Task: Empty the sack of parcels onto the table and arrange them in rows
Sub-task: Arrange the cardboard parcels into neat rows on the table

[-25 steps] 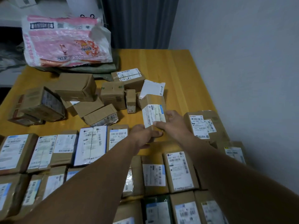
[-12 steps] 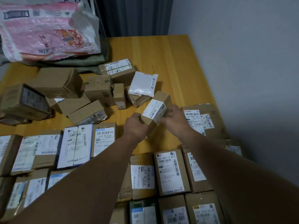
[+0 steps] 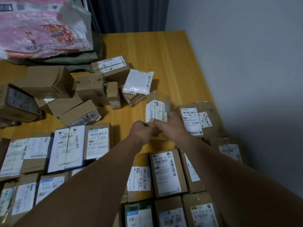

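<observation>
Both hands hold one small cardboard parcel (image 3: 157,107) with a white label facing me, standing upright over the wooden table (image 3: 147,49). My left hand (image 3: 143,131) grips its lower left corner and my right hand (image 3: 168,126) its lower right. Labelled parcels lie in rows near me, such as one box (image 3: 165,172) below my hands and a blue-edged one (image 3: 67,148) to the left. A loose heap of unsorted boxes (image 3: 88,89) and a white mailer (image 3: 138,81) sits behind. The pink and white sack (image 3: 41,28) lies at the back left.
A grey wall (image 3: 246,63) runs along the table's right edge. A dark curtain (image 3: 129,13) hangs behind the table. A large labelled box (image 3: 200,120) sits at the right edge beside my right hand. Bare wood shows at the back right of the table.
The parcel has been turned in my hands: tilted half a second ago, it now stands upright with its label toward me. The camera view has shifted nearer the table.
</observation>
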`<state>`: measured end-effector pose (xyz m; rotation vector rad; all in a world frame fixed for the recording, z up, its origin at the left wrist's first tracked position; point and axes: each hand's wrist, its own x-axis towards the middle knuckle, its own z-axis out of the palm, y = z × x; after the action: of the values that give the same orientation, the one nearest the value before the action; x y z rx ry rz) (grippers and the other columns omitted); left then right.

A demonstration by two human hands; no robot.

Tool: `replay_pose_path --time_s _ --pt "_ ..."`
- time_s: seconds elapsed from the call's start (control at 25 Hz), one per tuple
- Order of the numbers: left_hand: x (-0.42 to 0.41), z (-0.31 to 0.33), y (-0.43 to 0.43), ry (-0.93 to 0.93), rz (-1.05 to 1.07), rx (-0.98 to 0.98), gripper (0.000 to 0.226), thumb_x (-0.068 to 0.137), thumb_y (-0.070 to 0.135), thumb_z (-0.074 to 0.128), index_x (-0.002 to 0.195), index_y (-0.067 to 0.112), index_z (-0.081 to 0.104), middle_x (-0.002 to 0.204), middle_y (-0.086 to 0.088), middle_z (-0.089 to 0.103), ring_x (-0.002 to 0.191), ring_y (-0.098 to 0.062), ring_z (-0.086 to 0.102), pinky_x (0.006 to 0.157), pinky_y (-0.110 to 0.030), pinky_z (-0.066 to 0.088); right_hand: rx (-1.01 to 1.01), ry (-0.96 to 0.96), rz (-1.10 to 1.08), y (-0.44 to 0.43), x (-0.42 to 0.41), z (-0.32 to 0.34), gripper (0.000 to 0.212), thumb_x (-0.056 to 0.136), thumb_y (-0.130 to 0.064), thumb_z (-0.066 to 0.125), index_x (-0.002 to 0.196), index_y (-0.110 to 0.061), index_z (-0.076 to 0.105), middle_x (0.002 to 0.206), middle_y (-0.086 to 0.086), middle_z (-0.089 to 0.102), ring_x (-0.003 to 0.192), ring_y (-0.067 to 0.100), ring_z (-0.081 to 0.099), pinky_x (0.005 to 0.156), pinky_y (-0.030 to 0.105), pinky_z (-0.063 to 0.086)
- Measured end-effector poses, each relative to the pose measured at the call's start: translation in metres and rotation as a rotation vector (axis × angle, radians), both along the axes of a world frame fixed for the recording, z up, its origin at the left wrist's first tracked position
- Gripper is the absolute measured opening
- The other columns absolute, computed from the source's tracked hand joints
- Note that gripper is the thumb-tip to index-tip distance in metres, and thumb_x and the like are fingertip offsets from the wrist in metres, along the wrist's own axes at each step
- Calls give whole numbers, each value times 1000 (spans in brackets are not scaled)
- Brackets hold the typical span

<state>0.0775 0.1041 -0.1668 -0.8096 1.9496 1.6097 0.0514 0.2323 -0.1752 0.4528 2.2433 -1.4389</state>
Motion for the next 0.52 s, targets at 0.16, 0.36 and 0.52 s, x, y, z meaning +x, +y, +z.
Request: replay_pose_path --time_s 0.16,0.36,0.52 --pt "-4 -11 21 -22 -66 49 32 86 13 76 111 7 58 105 -1 66 81 -9 60 62 -18 48 249 -35 6 9 -6 -13 98 51 -55 78 132 -15 41 124 8 60 112 29 60 94 47 54" --pt "-13 -32 28 -24 -79 -6 68 92 10 65 152 5 33 141 -11 51 105 -16 46 84 -26 38 542 -19 129 22 -7 -31 91 77 -45 78 145 -6 32 140 19 42 130 38 42 102 45 42" --pt "-18 -43 33 -44 -87 -23 56 97 8 56 150 7 37 134 -9 56 109 -24 55 86 -30 46 634 0 223 31 -3 -44 62 84 -37 73 132 -7 48 128 17 52 118 36 51 89 42 48"
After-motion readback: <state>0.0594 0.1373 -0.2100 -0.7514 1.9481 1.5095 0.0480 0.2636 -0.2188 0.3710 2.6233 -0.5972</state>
